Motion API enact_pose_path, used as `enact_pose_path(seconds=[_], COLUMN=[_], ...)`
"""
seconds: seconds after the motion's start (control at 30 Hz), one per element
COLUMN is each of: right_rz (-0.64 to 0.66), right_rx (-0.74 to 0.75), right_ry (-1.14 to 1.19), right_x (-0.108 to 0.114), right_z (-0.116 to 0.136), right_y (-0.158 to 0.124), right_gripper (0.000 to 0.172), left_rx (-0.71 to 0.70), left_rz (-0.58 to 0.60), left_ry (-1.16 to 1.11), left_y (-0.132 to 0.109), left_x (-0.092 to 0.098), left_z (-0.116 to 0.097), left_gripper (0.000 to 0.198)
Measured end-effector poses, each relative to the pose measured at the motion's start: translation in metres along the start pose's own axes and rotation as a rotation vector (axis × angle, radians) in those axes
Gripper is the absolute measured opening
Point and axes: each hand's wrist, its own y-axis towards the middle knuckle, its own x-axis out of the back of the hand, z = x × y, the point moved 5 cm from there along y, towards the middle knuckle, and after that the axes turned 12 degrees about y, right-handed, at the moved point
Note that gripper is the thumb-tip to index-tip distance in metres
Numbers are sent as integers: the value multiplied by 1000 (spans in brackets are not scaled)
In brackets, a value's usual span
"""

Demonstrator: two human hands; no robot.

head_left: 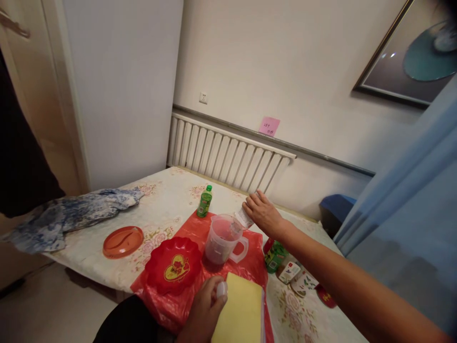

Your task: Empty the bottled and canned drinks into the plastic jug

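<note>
My right hand (262,212) is wrapped around a clear bottle (244,219) with a pale label. The bottle is tipped to the left, its mouth at the rim of a translucent measuring jug (218,240). The jug stands upright with its handle to the right; how much liquid it holds is hard to tell. My left hand (203,309) is closed around a small white cap (222,289), just left of a yellow notepad (241,305). Left of the jug, a red scalloped plate (162,271) lies on a red plastic sheet (250,267).
A green drink bottle (204,202) stands behind the jug. Another green bottle (274,257), small packages (289,272) and a red lid (324,296) lie under my right forearm. An orange dish (123,242) and a blue patterned cloth (93,209) are at the left. A radiator (228,152) is behind.
</note>
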Motion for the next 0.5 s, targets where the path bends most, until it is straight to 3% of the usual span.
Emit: enact_pose_path(seconds=[0.3, 0.5], right_rz=[32, 157], right_rx=[-71, -457], right_ry=[90, 435], right_x=[-6, -32], right_z=[3, -11], right_y=[-9, -39], right_gripper=[28, 38], left_rx=[-68, -106], left_rz=[-108, -171], left_ry=[76, 76], left_y=[20, 42], left_x=[24, 38], left_z=[-23, -46], left_gripper=[36, 37])
